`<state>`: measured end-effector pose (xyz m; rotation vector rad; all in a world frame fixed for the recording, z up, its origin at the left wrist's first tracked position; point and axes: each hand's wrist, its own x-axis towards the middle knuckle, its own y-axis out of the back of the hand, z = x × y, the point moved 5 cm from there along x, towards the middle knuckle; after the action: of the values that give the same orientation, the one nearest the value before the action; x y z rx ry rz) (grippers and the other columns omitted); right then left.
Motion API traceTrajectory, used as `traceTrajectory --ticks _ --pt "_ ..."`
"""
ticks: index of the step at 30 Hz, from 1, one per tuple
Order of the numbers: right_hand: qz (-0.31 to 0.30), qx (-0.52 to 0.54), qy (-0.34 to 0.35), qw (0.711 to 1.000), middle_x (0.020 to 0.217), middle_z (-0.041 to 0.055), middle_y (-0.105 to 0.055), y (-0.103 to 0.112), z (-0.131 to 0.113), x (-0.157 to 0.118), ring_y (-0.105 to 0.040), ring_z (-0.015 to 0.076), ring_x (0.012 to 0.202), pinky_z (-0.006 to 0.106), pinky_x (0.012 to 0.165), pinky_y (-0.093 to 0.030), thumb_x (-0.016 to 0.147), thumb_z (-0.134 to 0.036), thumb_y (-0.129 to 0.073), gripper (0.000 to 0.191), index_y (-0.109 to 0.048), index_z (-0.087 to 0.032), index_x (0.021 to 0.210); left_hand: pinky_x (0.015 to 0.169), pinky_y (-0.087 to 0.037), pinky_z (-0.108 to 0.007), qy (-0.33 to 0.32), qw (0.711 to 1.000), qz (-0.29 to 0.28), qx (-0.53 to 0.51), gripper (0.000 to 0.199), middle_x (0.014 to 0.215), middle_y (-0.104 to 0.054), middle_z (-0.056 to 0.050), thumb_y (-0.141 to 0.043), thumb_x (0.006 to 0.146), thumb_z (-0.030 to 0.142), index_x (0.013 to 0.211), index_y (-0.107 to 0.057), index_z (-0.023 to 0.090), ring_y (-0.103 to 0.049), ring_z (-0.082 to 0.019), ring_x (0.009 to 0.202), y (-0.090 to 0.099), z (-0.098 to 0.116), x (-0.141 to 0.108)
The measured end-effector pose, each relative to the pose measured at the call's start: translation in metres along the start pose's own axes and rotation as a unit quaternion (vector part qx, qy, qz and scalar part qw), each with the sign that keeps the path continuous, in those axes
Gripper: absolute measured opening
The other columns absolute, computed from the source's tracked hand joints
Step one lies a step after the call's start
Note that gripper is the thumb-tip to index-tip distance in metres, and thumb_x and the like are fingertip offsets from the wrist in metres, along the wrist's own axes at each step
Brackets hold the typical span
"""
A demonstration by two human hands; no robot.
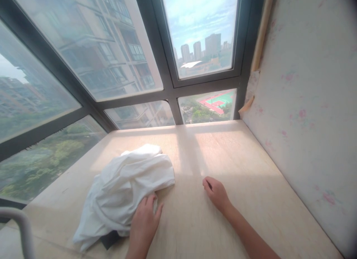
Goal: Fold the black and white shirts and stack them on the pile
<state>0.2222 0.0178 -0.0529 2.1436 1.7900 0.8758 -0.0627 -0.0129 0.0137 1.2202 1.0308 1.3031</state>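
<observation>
A crumpled white cloth (131,181), perhaps a garment, lies heaped on the wooden surface left of centre. My left hand (145,218) rests against its near right edge, with the thumb held apart from the fingers and no grip on the fabric visible. Some fingertips meet the folds. To the right, my right hand (216,192) is loosely curled on or just above the bare wood, away from the cloth, and nothing shows in it. Under the cloth's near edge a dark flat piece (110,239) pokes out; the rest of it is hidden.
The pale wooden surface (237,151) reaches back to dark-framed windows (167,88). A floral-papered wall (301,103) bounds the right side, with peeling paper (247,104) near the corner. A curved grey tube (23,223) stands at the lower left edge.
</observation>
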Motion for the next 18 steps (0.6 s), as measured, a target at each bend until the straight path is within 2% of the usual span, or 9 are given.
traceTrajectory --ticks 3,6,8,11,14,16,18 --pt "0.004 -0.014 0.009 1.000 0.062 0.0005 -0.051 -0.001 -0.002 0.000 -0.042 0.0135 0.057 0.027 0.056 -0.025 0.095 -0.034 -0.037 0.034 -0.047 -0.021 0.066 0.080 -0.050 -0.037 0.003 0.994 -0.020 0.110 0.030 0.108 -0.066 -0.012 -0.048 0.093 0.030 0.115 -0.064 0.016 -0.065 -0.028 0.097 -0.008 -0.031 -0.021" --pt "0.000 -0.022 0.014 1.000 0.063 0.0005 -0.050 -0.003 -0.003 -0.001 -0.040 0.0136 0.058 0.027 0.056 -0.024 0.094 -0.035 -0.038 0.033 -0.047 -0.021 0.065 0.076 -0.048 -0.033 -0.005 0.990 0.001 0.139 0.033 0.104 -0.066 -0.011 -0.037 0.095 0.017 0.114 -0.064 0.017 -0.066 -0.025 0.092 -0.010 -0.034 -0.029" --pt "-0.003 -0.022 0.016 1.000 0.063 0.0003 -0.050 -0.003 -0.003 -0.001 -0.040 0.0136 0.058 0.027 0.057 -0.024 0.094 -0.035 -0.037 0.034 -0.046 -0.021 0.065 0.076 -0.048 -0.032 0.006 0.992 0.030 0.123 0.031 0.098 -0.067 -0.011 -0.035 0.096 0.017 0.105 -0.064 0.016 -0.067 -0.024 0.090 0.000 -0.030 -0.023" --pt "-0.008 -0.024 0.022 0.999 0.063 -0.0004 -0.050 -0.001 -0.003 -0.001 -0.041 0.0134 0.058 0.027 0.057 -0.025 0.095 -0.034 -0.036 0.034 -0.046 -0.021 0.065 0.073 -0.048 -0.031 0.061 0.995 0.066 0.051 0.024 0.094 -0.069 -0.011 -0.038 0.096 0.023 0.101 -0.060 0.015 -0.068 -0.025 0.089 0.034 -0.029 -0.006" --pt "-0.016 -0.022 0.029 0.999 0.063 -0.0008 -0.051 0.001 -0.003 -0.001 -0.044 0.0133 0.058 0.026 0.057 -0.027 0.095 -0.035 -0.037 0.034 -0.047 -0.021 0.065 0.066 -0.047 -0.031 0.127 0.988 0.087 -0.028 0.025 0.087 -0.072 -0.007 -0.042 0.094 0.032 0.106 -0.059 0.019 -0.069 -0.025 0.081 0.076 -0.035 0.007" --pt "-0.019 -0.017 0.030 0.999 0.063 -0.0008 -0.052 0.001 -0.004 -0.001 -0.047 0.0136 0.059 0.026 0.058 -0.029 0.095 -0.035 -0.037 0.035 -0.049 -0.020 0.066 0.068 -0.049 -0.031 0.122 0.978 0.142 -0.089 0.028 0.093 -0.074 -0.006 -0.045 0.092 0.037 0.110 -0.059 0.022 -0.070 -0.024 0.083 0.108 -0.035 0.011" --pt "-0.020 -0.012 0.029 0.999 0.063 -0.0004 -0.053 0.001 -0.004 -0.001 -0.048 0.0139 0.059 0.026 0.058 -0.030 0.095 -0.035 -0.037 0.035 -0.050 -0.020 0.066 0.077 -0.051 -0.030 0.079 0.965 0.203 -0.148 0.031 0.102 -0.074 -0.005 -0.047 0.090 0.039 0.114 -0.060 0.023 -0.071 -0.022 0.091 0.136 -0.032 0.009"
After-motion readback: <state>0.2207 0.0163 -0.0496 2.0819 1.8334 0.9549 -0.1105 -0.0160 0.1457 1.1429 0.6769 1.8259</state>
